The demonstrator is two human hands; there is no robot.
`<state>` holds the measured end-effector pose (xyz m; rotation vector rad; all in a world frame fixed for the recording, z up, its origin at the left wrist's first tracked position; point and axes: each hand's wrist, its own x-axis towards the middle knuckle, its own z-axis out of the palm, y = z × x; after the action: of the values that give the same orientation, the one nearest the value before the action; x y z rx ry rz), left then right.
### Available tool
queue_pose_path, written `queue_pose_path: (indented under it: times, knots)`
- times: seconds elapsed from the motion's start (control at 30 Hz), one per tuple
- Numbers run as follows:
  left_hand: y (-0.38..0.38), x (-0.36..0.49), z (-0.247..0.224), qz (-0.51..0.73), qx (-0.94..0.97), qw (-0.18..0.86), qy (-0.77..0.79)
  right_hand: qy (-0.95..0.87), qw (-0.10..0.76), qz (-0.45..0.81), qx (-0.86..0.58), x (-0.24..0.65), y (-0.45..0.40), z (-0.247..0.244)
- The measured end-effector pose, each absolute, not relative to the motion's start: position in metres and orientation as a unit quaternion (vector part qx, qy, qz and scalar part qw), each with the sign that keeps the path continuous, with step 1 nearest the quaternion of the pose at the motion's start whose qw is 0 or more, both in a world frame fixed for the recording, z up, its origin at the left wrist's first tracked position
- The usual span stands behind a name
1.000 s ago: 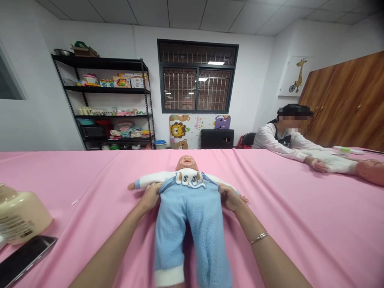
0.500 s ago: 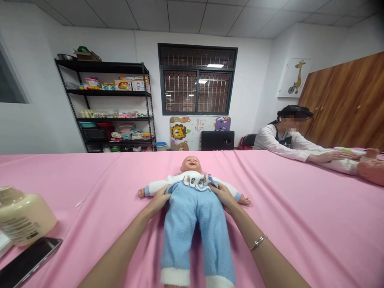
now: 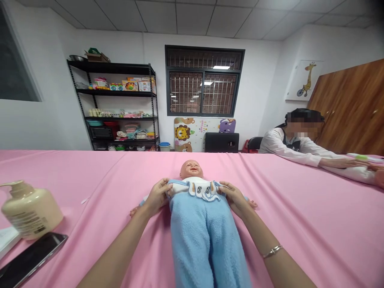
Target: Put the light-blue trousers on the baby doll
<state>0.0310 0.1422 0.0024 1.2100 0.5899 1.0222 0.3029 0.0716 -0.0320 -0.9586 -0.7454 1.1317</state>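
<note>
A baby doll (image 3: 192, 169) lies on its back on the pink cloth, head away from me. It wears light blue fleece overalls (image 3: 199, 228) with an elephant-face bib (image 3: 204, 189) over a white top. My left hand (image 3: 157, 196) pinches the overalls' upper edge at the doll's left-hand side in view. On the other side, my right hand (image 3: 235, 196) grips the edge beside the bib between thumb and fingers. The doll's forearms stick out past both of my wrists. Its feet are out of view.
At the left stand a cream pump bottle (image 3: 33, 212) and a black phone (image 3: 33, 258). Across the right side, a co-worker (image 3: 288, 140) reaches over another doll (image 3: 354, 173). A black shelf rack (image 3: 117, 94) stands by the back wall.
Both hands have drawn the overalls' top edge up toward the doll's chest, and the edge is now spread between them. The view has shifted slightly left.
</note>
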Motion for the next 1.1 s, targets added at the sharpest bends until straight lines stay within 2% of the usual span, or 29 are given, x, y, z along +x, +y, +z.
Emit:
queue_pose_path:
  times: [0.13,0.2,0.27,0.4,0.47,0.53,0.63,0.73,0.97,1.1]
  knots:
    - [0.141,0.029,0.008,0.500,0.525,0.635,0.267,-0.363,0.666,0.499,-0.419,0.298,0.073,-0.031]
    - [0.145,0.026,0.006,0.504,0.582,0.570,0.285,-0.393,0.666,0.462,-0.434,0.297,0.076,-0.034]
    - [0.149,0.023,0.001,0.489,0.682,0.440,0.321,-0.427,0.662,0.401,-0.468,0.297,0.079,-0.037]
    - [0.153,0.022,-0.010,0.433,0.810,0.108,0.380,-0.467,0.647,0.239,-0.553,0.296,0.083,-0.041]
    - [0.149,0.025,-0.012,0.422,0.811,0.026,0.405,-0.471,0.639,0.164,-0.585,0.292,0.081,-0.040]
    - [0.144,0.029,-0.011,0.411,0.803,-0.002,0.433,-0.473,0.634,0.098,-0.604,0.288,0.077,-0.038]
    - [0.136,0.032,-0.004,0.384,0.788,0.008,0.482,-0.478,0.628,0.031,-0.613,0.282,0.072,-0.034]
    - [0.130,0.037,0.000,0.388,0.768,0.093,0.501,-0.478,0.612,0.012,-0.630,0.280,0.070,-0.032]
    - [0.120,0.059,-0.012,0.502,0.676,0.305,0.446,-0.473,0.531,0.092,-0.697,0.288,0.077,-0.042]
    - [0.110,0.070,-0.017,0.553,0.621,0.347,0.434,-0.501,0.502,0.116,-0.695,0.292,0.081,-0.046]
